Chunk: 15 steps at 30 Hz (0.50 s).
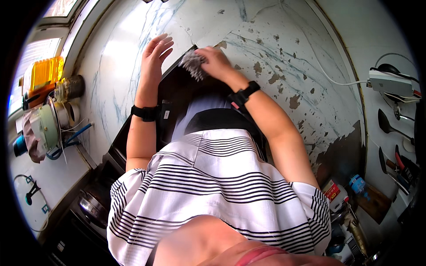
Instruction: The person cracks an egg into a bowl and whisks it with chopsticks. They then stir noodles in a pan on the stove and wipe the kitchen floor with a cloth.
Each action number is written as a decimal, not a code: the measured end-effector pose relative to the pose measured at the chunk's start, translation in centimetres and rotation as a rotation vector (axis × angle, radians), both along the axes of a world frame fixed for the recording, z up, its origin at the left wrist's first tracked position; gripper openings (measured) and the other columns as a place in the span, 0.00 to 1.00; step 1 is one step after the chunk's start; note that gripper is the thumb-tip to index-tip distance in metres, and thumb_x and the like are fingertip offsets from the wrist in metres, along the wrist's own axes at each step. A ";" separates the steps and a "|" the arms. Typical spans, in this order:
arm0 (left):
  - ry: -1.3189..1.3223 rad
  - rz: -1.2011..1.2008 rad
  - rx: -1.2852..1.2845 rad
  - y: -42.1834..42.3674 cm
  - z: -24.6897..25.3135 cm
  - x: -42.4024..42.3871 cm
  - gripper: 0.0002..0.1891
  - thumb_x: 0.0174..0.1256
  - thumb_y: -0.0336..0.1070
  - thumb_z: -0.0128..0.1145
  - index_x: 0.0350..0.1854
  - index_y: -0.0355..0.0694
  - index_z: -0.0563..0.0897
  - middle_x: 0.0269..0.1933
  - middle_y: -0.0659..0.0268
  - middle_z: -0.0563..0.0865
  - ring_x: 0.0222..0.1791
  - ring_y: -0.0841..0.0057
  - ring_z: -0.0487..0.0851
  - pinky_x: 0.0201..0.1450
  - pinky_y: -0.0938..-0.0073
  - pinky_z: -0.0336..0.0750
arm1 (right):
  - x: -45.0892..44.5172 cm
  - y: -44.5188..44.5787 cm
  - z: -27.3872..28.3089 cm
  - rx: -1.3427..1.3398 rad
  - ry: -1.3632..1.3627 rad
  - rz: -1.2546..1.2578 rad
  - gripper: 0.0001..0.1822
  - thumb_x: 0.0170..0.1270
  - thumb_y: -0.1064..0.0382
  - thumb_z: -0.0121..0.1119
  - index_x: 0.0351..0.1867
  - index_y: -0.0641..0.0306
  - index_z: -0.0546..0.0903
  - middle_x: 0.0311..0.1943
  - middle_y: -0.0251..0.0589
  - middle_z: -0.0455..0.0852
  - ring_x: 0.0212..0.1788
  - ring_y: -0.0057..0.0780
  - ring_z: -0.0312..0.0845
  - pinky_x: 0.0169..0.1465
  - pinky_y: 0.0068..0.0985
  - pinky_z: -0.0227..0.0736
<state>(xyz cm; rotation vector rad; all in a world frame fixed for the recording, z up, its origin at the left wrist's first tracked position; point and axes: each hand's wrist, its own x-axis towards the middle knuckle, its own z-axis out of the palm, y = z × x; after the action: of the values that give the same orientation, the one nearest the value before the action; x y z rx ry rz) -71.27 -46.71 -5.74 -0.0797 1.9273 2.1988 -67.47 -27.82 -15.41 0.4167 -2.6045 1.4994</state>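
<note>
My right hand point(215, 63) grips a grey, shaggy chenille cleaning cloth or mitt point(193, 64), held over the dark edge of a cabinet. The cloth's strands hang loose and look slightly blurred. My left hand point(157, 55) is raised to the left of it, fingers apart and slightly curled, with nothing in it. Beneath and around both hands lies a white marble-patterned surface point(113, 63), its coating worn off in brown-grey patches on the right. Each wrist bears a black strap.
At the left stand a yellow oil bottle point(48, 73), a glass jar point(71, 88) and a pale green container point(48, 128). A steel pot point(91, 204) sits lower left. Utensils, including a black ladle point(386, 123), hang at right near a power strip point(387, 82); a wooden cutting board point(374, 204) stands below.
</note>
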 end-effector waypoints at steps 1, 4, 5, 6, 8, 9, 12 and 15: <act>0.004 0.022 0.007 -0.8 0.0 0.4 0.15 0.67 0.34 0.48 0.52 0.33 0.73 0.50 0.57 0.80 0.51 0.70 0.78 0.55 0.73 0.72 | 0.1 2.3 1.3 -0.025 0.008 -0.126 0.19 0.46 0.68 0.56 0.45 0.60 0.78 0.39 0.47 0.79 0.44 0.46 0.75 0.48 0.33 0.71; -0.055 0.110 0.014 -2.9 -1.1 2.2 0.15 0.67 0.35 0.48 0.53 0.34 0.73 0.49 0.58 0.79 0.51 0.70 0.78 0.55 0.72 0.71 | 1.6 12.0 3.5 -0.192 -0.159 -0.431 0.21 0.52 0.63 0.58 0.50 0.66 0.76 0.45 0.48 0.82 0.45 0.36 0.78 0.50 0.26 0.69; -0.084 0.127 0.013 -3.1 -1.2 2.6 0.15 0.67 0.35 0.47 0.53 0.35 0.73 0.49 0.58 0.79 0.52 0.70 0.78 0.55 0.72 0.71 | 2.5 16.2 2.1 -0.259 -0.153 -0.565 0.20 0.54 0.60 0.58 0.48 0.68 0.77 0.43 0.47 0.82 0.44 0.35 0.78 0.49 0.27 0.70; -0.084 0.121 0.003 -3.3 -1.2 3.0 0.15 0.67 0.36 0.47 0.53 0.36 0.73 0.50 0.58 0.79 0.52 0.70 0.77 0.56 0.72 0.71 | 4.1 19.6 2.8 -0.188 -0.245 -0.728 0.20 0.54 0.59 0.57 0.46 0.70 0.77 0.42 0.48 0.83 0.44 0.35 0.78 0.49 0.28 0.70; -0.095 0.094 -0.011 -3.0 -1.4 3.0 0.15 0.68 0.36 0.46 0.53 0.37 0.74 0.50 0.59 0.79 0.53 0.70 0.77 0.57 0.72 0.71 | 7.2 27.7 -0.7 -0.075 -0.234 -0.981 0.23 0.54 0.50 0.55 0.43 0.68 0.79 0.42 0.50 0.83 0.46 0.42 0.78 0.50 0.33 0.69; -0.090 0.097 -0.008 -2.8 -1.6 2.8 0.15 0.68 0.36 0.46 0.53 0.37 0.74 0.50 0.59 0.79 0.53 0.70 0.77 0.56 0.72 0.71 | 8.6 29.1 -0.5 0.069 -0.299 -1.094 0.25 0.55 0.46 0.51 0.43 0.65 0.80 0.42 0.48 0.83 0.47 0.46 0.77 0.50 0.37 0.69; -0.092 0.078 0.020 -1.9 -2.3 1.9 0.15 0.68 0.36 0.47 0.53 0.37 0.74 0.49 0.60 0.80 0.52 0.71 0.78 0.55 0.73 0.71 | 8.9 27.3 -1.3 0.480 -0.492 -1.104 0.22 0.57 0.47 0.47 0.49 0.52 0.79 0.43 0.43 0.82 0.47 0.45 0.76 0.51 0.41 0.67; -0.076 0.025 0.032 0.0 -1.4 1.3 0.15 0.67 0.36 0.47 0.53 0.37 0.74 0.49 0.60 0.80 0.51 0.72 0.78 0.55 0.73 0.71 | 5.9 19.7 -3.9 0.791 -0.395 -0.954 0.20 0.57 0.48 0.49 0.52 0.41 0.77 0.55 0.37 0.71 0.54 0.43 0.67 0.52 0.45 0.65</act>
<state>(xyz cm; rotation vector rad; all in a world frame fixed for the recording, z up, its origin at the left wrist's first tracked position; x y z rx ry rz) -70.02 -46.69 -7.14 -0.1807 1.8605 2.2081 -61.54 -8.14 -19.32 -1.0403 -2.8403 0.2389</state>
